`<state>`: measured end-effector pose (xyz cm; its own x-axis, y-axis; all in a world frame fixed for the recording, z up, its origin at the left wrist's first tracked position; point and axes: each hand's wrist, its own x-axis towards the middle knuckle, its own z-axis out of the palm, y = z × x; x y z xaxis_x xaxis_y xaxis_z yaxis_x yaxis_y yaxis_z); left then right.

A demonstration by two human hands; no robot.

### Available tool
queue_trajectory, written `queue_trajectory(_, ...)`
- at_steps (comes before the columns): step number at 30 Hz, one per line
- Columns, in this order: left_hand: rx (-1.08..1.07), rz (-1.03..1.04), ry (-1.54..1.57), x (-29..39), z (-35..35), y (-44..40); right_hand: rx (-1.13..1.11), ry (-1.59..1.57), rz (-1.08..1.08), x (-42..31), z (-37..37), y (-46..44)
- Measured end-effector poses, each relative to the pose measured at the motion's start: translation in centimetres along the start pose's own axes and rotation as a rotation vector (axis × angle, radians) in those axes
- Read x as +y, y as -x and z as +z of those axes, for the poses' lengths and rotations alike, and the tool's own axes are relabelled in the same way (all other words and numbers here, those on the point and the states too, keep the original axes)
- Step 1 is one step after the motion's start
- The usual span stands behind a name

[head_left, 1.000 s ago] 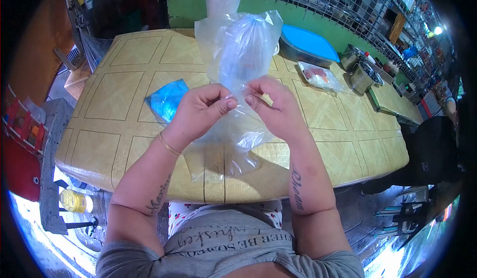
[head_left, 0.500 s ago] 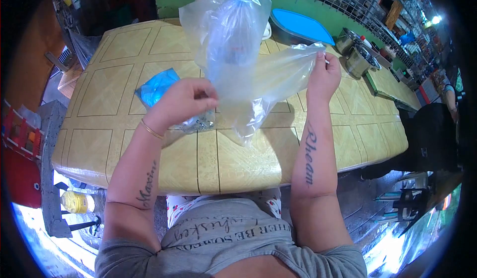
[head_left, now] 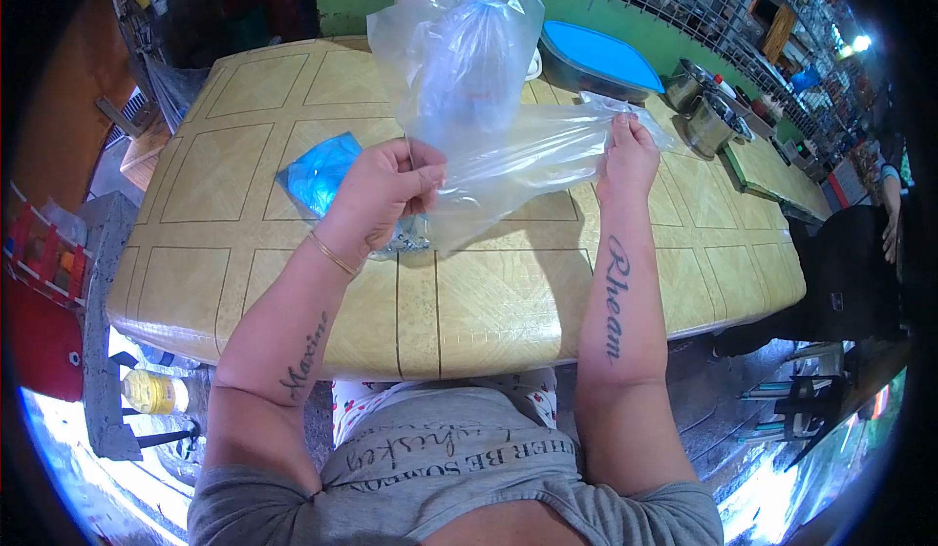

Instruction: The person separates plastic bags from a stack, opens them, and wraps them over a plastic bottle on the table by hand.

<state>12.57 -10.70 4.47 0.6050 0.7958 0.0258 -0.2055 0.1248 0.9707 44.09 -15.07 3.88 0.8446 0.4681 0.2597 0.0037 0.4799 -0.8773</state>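
A clear plastic bag (head_left: 528, 155) is stretched sideways between my two hands above the table. My left hand (head_left: 415, 177) pinches its left edge, and my right hand (head_left: 628, 150) is closed on its far right part. Behind it stands a bulky clear bag (head_left: 469, 63), gathered at the top, with its contents blurred by the plastic. A blue packet in clear wrap (head_left: 320, 173) lies left of my left hand. Partly hidden under that hand is a clear packet of small items (head_left: 408, 235).
The table (head_left: 508, 321) has a tile-patterned cover. At its back right are a blue-lidded container (head_left: 601, 58), metal pots (head_left: 711, 124) and a clear-wrapped pack (head_left: 596, 105) behind my right hand. Another person's arm (head_left: 891, 204) shows at the far right.
My hands have moved apart from the middle, my right hand going right and pulling the clear bag out sideways. My left hand has closed on the bag's left edge since half a second ago.
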Motion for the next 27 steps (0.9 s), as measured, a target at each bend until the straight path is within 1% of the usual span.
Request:
queue_trajectory(1,-0.003,0.017,0.014,0.0,-0.3,-0.1,-0.02,0.008,0.025,0.0,-0.2,-0.1)
queue_trajectory(3,0.063,0.017,0.003,0.1,-0.9,-0.4,-0.059,0.027,0.073,0.1,-0.8,-0.3)
queue_trajectory(6,0.115,0.033,0.035,-0.1,-1.2,-0.9,0.051,0.552,-0.4,0.3,-0.4,-0.3)
queue_trajectory(9,0.096,0.096,0.113,0.0,-0.4,-0.6,0.208,0.857,-0.999,-3.1,1.9,3.5)
queue_trajectory(10,0.078,0.122,0.142,0.0,0.0,-0.4,0.041,0.69,-0.933,-3.6,2.8,5.1)
queue_trajectory(11,0.039,0.131,0.094,-0.3,-0.2,-0.4,-0.12,0.525,-0.861,-3.8,3.5,6.7)
queue_trajectory(13,-0.048,0.149,-0.001,-1.0,-0.7,-0.6,-0.551,0.504,-0.97,-3.7,4.5,10.0)
queue_trajectory(15,-0.015,0.043,0.148,0.7,1.6,0.3,-0.774,0.576,-0.995,-4.0,6.0,13.6)
queue_trajectory(16,0.005,-0.011,0.221,1.3,2.4,0.8,-0.829,0.572,-0.895,-4.2,6.5,14.6)
queue_trajectory(18,-0.069,-0.029,0.28,0.8,2.1,1.0,-0.937,0.556,-0.692,-4.4,7.0,15.7)
queue_trajectory(19,-0.104,-0.035,0.31,0.7,1.8,1.0,-0.981,0.41,-0.526,-4.0,7.0,15.4)
queue_trajectory(21,-0.118,-0.032,0.253,0.6,0.9,0.7,-1.049,0.117,-0.191,-3.0,6.6,14.4)
queue_trajectory(22,-0.125,-0.031,0.225,0.7,0.4,0.6,-1.027,0.136,-0.183,-3.1,6.4,13.8)
queue_trajectory(24,-0.031,0.003,0.032,0.8,-0.1,0.5,-0.976,0.172,-0.166,-3.5,5.6,12.4)
queue_trajectory(27,0.118,0.083,-0.245,1.2,-0.9,0.1,-0.84,0.027,-0.231,-4.0,4.5,9.6)
